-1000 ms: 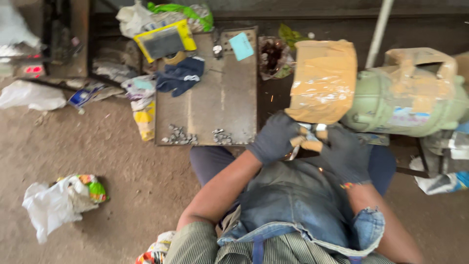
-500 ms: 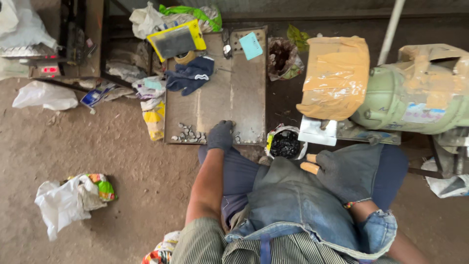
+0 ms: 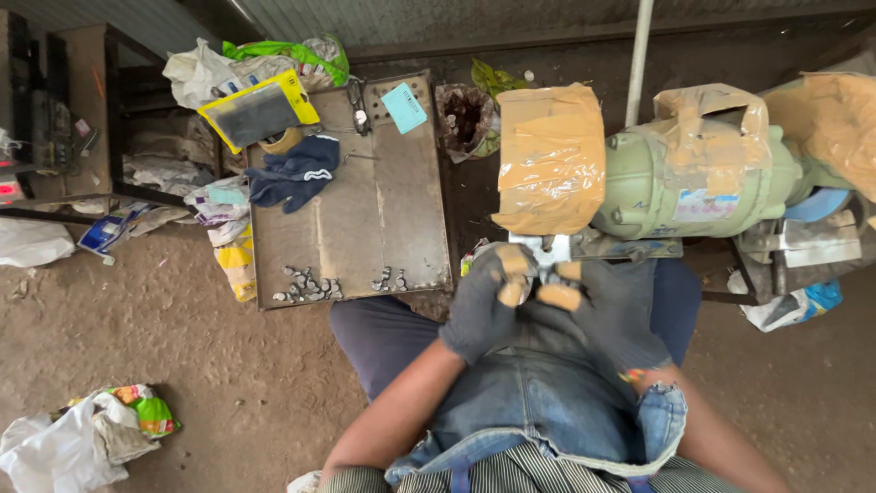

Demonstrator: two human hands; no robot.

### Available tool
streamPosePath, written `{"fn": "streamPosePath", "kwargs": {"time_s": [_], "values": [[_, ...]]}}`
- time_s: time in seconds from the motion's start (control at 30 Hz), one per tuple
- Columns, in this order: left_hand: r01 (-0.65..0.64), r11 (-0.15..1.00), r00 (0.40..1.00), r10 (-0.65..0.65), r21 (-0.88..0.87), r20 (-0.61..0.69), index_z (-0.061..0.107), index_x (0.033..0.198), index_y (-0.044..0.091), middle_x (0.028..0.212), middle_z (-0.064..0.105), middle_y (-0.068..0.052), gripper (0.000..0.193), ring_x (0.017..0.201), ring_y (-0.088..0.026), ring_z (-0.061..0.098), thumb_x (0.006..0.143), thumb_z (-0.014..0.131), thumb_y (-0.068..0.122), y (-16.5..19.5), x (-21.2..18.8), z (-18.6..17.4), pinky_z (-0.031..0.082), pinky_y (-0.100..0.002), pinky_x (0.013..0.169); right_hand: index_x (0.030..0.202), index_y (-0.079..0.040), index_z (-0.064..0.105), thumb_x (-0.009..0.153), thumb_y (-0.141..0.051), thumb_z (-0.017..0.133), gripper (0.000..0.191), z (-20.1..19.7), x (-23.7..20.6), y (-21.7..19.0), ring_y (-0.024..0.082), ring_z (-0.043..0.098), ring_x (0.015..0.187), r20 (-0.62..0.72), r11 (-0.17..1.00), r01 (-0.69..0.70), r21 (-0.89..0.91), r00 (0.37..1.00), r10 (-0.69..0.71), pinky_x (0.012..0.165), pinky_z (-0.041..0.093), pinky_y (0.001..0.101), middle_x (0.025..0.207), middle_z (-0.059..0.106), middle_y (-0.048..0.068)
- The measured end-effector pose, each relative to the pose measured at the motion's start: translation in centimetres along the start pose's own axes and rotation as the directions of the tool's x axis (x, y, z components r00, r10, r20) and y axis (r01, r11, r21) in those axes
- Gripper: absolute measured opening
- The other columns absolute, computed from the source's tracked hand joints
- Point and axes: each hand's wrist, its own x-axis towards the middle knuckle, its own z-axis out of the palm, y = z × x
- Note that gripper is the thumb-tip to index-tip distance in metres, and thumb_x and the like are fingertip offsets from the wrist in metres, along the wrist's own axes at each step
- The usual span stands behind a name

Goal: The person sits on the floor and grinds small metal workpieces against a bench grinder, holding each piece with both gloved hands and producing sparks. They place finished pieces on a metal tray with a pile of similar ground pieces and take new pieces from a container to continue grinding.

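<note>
Both my hands wear dark gloves with tan fingertips. My left hand and my right hand meet just below the tape-wrapped wheel guard of a green bench grinder. Their fingertips pinch a small metal piece against the grinder's rest; the fingers hide most of it. A flat metal tray lies to the left, with small metal pieces heaped along its near edge.
Dark blue gloves, a yellow-framed box and a blue card rest on the tray's far end. Plastic bags lie on the dirt floor at left. A white pole stands behind the grinder.
Half a second ago my left hand was reaching to the metal pieces on the tray. It has come back to join my right hand at the grinder.
</note>
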Motion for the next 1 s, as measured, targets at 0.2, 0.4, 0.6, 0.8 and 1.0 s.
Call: {"fn": "streamPosePath", "kwargs": {"time_s": [0.2, 0.4, 0.6, 0.8, 1.0], "values": [[0.071, 0.936, 0.988, -0.112, 0.344, 0.102, 0.070, 0.115, 0.005, 0.116, 0.069, -0.020, 0.038, 0.109, -0.042, 0.063, 0.084, 0.077, 0.025, -3.4, 4.3, -0.4, 0.051, -0.050, 0.093, 0.092, -0.015, 0.076, 0.079, -0.038, 0.084, 0.027, -0.4, 3.1, -0.9, 0.026, 0.070, 0.086, -0.126, 0.905, 0.120, -0.408, 0.974, -0.186, 0.077, 0.052, 0.0402, 0.093, 0.071, 0.001], [-0.011, 0.920, 0.930, -0.135, 0.392, 0.342, 0.077, 0.107, 0.012, 0.108, 0.075, -0.013, 0.024, 0.102, -0.035, 0.069, 0.085, 0.071, 0.019, -6.7, 5.8, -0.3, 0.056, -0.046, 0.088, 0.103, -0.020, 0.078, 0.083, -0.038, 0.079, 0.027, -0.8, 4.2, -0.7, 0.021, 0.070, 0.092, -0.046, 0.950, 0.018, -0.311, 0.998, -0.034, 0.072, 0.051, 0.0359, 0.104, 0.073, -0.002], [0.050, 0.955, 0.901, -0.170, 0.293, 0.400, 0.073, 0.102, 0.010, 0.104, 0.075, -0.012, 0.020, 0.099, -0.035, 0.071, 0.086, 0.073, 0.023, -8.2, 4.5, 0.3, 0.057, -0.046, 0.087, 0.110, -0.024, 0.081, 0.084, -0.023, 0.068, 0.029, -1.3, 3.9, 1.4, 0.021, 0.070, 0.099, 0.091, 0.975, 0.048, -0.216, 0.995, -0.028, 0.077, 0.052, 0.0356, 0.109, 0.074, -0.001], [0.002, 0.890, 0.956, -0.136, 0.457, 0.260, 0.074, 0.107, 0.013, 0.115, 0.067, -0.017, 0.021, 0.110, -0.039, 0.064, 0.086, 0.073, 0.020, -6.9, 3.5, 0.0, 0.053, -0.049, 0.093, 0.107, -0.014, 0.077, 0.087, -0.027, 0.073, 0.025, -0.2, 4.0, 1.5, 0.028, 0.070, 0.098, 0.065, 0.985, -0.018, -0.172, 0.997, 0.029, 0.083, 0.052, 0.0395, 0.104, 0.072, 0.007], [-0.266, 0.825, 0.964, 0.222, 0.499, 0.147, 0.071, 0.107, 0.013, 0.120, 0.063, -0.014, 0.025, 0.116, -0.040, 0.061, 0.085, 0.076, 0.024, -3.0, -2.1, 0.0, 0.048, -0.050, 0.100, 0.095, -0.016, 0.076, 0.078, -0.045, 0.079, 0.033, 0.5, -1.4, 1.3, 0.030, 0.068, 0.081, 0.021, 0.923, 0.222, -0.314, 0.974, -0.227, 0.079, 0.049, 0.0437, 0.088, 0.068, 0.007]]}}
